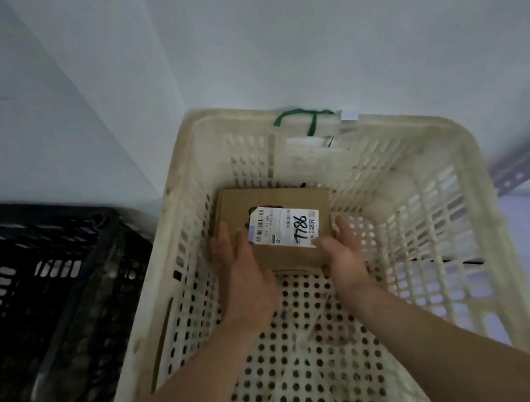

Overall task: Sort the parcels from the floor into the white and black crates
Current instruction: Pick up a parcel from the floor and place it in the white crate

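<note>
Item: cardboard parcel (276, 197), label (284, 228) marked 7786, inside the white crate (475, 173), at its far end. My left hand (246, 270) and right hand (344, 252) clasp its near corners, thumbs on top. Black crate (29, 265) adjoins, left.

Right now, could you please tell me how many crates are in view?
2. The white crate fills the middle; the black crate stands to its left, partly out of frame. More may lie outside the view.
</note>
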Action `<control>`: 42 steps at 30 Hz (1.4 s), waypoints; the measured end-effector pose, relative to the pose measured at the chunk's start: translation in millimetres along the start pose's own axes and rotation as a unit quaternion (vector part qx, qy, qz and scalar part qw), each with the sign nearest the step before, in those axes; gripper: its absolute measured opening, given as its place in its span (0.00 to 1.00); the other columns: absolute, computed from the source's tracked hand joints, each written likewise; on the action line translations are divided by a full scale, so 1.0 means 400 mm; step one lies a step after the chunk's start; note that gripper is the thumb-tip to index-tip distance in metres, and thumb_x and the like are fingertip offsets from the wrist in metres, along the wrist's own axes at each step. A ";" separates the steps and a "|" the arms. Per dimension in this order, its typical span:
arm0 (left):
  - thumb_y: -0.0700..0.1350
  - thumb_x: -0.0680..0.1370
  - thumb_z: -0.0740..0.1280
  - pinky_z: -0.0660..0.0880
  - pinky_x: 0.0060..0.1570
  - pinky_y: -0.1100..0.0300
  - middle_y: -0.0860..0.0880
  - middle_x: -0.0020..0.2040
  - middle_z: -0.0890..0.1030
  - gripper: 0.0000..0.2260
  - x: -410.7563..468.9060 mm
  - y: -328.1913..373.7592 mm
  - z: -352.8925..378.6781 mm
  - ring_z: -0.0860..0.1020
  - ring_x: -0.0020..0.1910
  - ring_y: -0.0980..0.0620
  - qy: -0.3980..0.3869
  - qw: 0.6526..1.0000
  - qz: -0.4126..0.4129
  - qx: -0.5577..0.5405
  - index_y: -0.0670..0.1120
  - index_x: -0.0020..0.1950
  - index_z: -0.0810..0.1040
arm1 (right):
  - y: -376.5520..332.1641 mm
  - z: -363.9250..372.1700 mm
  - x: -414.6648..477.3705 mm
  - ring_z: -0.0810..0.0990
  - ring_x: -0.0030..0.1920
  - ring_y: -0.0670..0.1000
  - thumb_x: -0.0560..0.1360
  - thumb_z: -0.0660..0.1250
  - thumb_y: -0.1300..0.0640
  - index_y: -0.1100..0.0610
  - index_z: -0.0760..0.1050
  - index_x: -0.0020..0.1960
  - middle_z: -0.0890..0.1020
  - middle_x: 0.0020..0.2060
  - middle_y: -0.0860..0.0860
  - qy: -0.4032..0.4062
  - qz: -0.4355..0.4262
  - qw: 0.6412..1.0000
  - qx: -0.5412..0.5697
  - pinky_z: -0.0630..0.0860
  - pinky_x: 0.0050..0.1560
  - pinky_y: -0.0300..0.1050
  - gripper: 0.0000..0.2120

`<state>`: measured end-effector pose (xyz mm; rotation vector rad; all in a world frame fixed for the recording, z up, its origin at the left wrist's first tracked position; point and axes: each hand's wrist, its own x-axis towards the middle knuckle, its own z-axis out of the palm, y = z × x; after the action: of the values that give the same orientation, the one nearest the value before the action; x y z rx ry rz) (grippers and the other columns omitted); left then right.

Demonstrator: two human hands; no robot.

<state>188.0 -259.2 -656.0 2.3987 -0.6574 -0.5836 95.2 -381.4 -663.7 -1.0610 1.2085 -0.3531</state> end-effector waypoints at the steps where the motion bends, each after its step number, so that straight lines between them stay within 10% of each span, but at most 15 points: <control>1: 0.38 0.80 0.62 0.43 0.80 0.49 0.47 0.82 0.38 0.33 0.002 -0.013 0.012 0.36 0.81 0.46 -0.019 1.000 -0.002 0.016 0.44 0.82 0.51 | 0.015 0.005 0.006 0.79 0.64 0.54 0.64 0.70 0.51 0.47 0.66 0.77 0.80 0.65 0.48 0.005 -0.004 1.000 -0.004 0.75 0.68 0.60 0.41; 8: 0.38 0.80 0.61 0.44 0.79 0.49 0.45 0.82 0.41 0.30 0.032 -0.035 0.028 0.37 0.81 0.42 -0.049 0.996 0.016 0.067 0.43 0.81 0.56 | 0.033 0.032 0.005 0.75 0.68 0.51 0.66 0.67 0.52 0.53 0.72 0.73 0.77 0.66 0.47 0.019 -0.035 0.998 -0.041 0.74 0.68 0.53 0.35; 13: 0.38 0.79 0.63 0.44 0.78 0.51 0.46 0.83 0.44 0.30 0.060 -0.026 0.027 0.38 0.81 0.41 -0.058 0.997 0.019 0.046 0.43 0.80 0.58 | 0.036 0.023 0.002 0.76 0.55 0.36 0.65 0.67 0.52 0.52 0.72 0.70 0.78 0.57 0.39 -0.023 -0.040 0.994 -0.096 0.73 0.47 0.31 0.32; 19: 0.42 0.79 0.64 0.47 0.80 0.44 0.47 0.83 0.45 0.31 0.057 -0.007 -0.013 0.39 0.81 0.41 -0.091 0.995 0.004 0.052 0.46 0.81 0.57 | -0.011 0.013 -0.022 0.75 0.65 0.52 0.63 0.67 0.49 0.51 0.70 0.73 0.78 0.64 0.48 -0.048 -0.017 0.990 -0.131 0.72 0.60 0.47 0.37; 32: 0.57 0.74 0.65 0.58 0.70 0.59 0.47 0.78 0.63 0.30 -0.137 0.196 -0.280 0.54 0.80 0.48 -0.099 0.990 0.079 -0.061 0.47 0.74 0.69 | -0.228 -0.024 -0.308 0.66 0.73 0.47 0.74 0.70 0.43 0.51 0.62 0.81 0.68 0.76 0.50 -0.035 -0.123 0.983 -0.134 0.64 0.67 0.44 0.38; 42: 0.54 0.79 0.68 0.59 0.70 0.60 0.48 0.78 0.64 0.31 -0.476 0.246 -0.511 0.64 0.76 0.49 0.040 0.995 0.037 -0.079 0.47 0.79 0.64 | -0.338 -0.039 -0.604 0.63 0.75 0.47 0.74 0.66 0.41 0.46 0.64 0.79 0.66 0.78 0.47 -0.164 -0.245 0.942 -0.158 0.64 0.74 0.50 0.35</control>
<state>117.3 -136.6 -395.9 2.2287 -0.6393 -0.4870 31.9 -282.5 -412.7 -1.6370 0.7023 -0.3517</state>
